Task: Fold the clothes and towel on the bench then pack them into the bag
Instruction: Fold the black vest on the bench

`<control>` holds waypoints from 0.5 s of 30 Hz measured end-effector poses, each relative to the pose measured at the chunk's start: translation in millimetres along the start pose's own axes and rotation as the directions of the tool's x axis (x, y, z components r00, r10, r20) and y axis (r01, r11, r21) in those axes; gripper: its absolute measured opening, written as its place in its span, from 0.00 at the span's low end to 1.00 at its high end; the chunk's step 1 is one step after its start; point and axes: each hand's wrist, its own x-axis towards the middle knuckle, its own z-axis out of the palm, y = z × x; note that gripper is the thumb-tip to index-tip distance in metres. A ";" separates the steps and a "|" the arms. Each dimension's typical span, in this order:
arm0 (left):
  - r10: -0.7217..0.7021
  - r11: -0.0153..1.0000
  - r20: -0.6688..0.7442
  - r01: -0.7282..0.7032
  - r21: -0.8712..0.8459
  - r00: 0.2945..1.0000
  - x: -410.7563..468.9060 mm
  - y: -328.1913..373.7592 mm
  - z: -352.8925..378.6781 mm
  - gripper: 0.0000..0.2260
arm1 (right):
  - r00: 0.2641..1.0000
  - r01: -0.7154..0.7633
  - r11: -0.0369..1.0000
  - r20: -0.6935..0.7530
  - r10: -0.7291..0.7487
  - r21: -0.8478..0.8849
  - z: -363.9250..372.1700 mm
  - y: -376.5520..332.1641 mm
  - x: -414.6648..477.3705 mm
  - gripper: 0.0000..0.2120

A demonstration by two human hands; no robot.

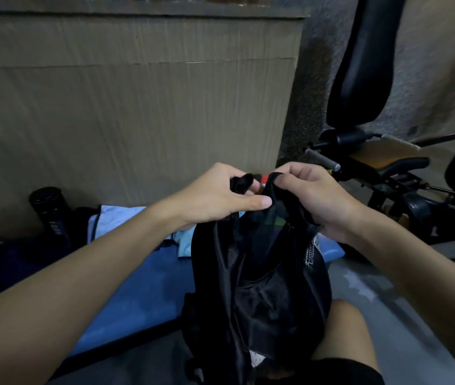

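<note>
View from a person's head, looking down at both bare arms reaching forward. The left hand [218,195] and right hand [313,200] are close together at the centre, holding up a black garment [265,279] by its top edge. The left grip is curled around a bunched bit of the fabric with the thumb pointing right across it; the right grip pinches the edge just beside it. The garment hangs loose and crumpled between the forearms, unfolded, with a strip of white stitching showing on its right side. It hangs in front of the right end of a blue padded bench [137,295] and reaches down toward the person's bare knee [343,329]. On the bench, behind the left wrist, lies a light blue cloth [115,218] — rumpled, partly hidden by the arm and the garment. Left of that cloth a black bottle [48,209] leans near a tall cardboard wall [137,107] that fills the far side. At the far right stands a black exercise machine [365,65] on a grey floor [387,301].
</note>
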 end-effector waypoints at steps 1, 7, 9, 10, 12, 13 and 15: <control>0.014 1.000 -0.022 -0.014 -0.014 1.000 4.3 2.2 6.9 0.06 | 1.000 -0.004 1.000 -0.023 0.004 -0.002 -6.9 0.0 -3.6 0.06; 0.011 0.992 -0.152 -0.031 -0.124 0.988 22.2 15.2 31.0 0.05 | 1.000 0.006 0.996 0.012 -0.005 -0.090 -52.5 8.8 -22.8 0.05; -0.012 0.985 -0.182 -0.019 -0.169 0.983 25.9 17.1 32.4 0.04 | 0.998 0.010 0.956 0.066 0.010 -0.294 -64.4 15.5 -26.6 0.05; -0.021 0.985 -0.198 -0.014 -0.172 0.980 27.5 17.0 31.9 0.04 | 0.998 0.030 0.908 0.064 -0.004 -0.419 -68.2 18.6 -27.7 0.04; -0.037 0.986 -0.228 -0.003 -0.169 0.973 30.0 15.1 29.0 0.04 | 0.996 0.087 0.805 0.039 -0.079 -0.587 -71.7 23.3 -28.0 0.06; -0.046 0.985 -0.243 0.004 -0.171 0.969 30.9 13.3 27.0 0.04 | 0.993 0.110 0.777 0.031 -0.116 -0.620 -72.0 24.1 -27.8 0.07; -0.069 0.986 -0.271 0.024 -0.166 0.960 31.7 8.1 21.7 0.04 | 0.984 0.151 0.763 0.023 -0.177 -0.629 -71.7 22.5 -25.8 0.10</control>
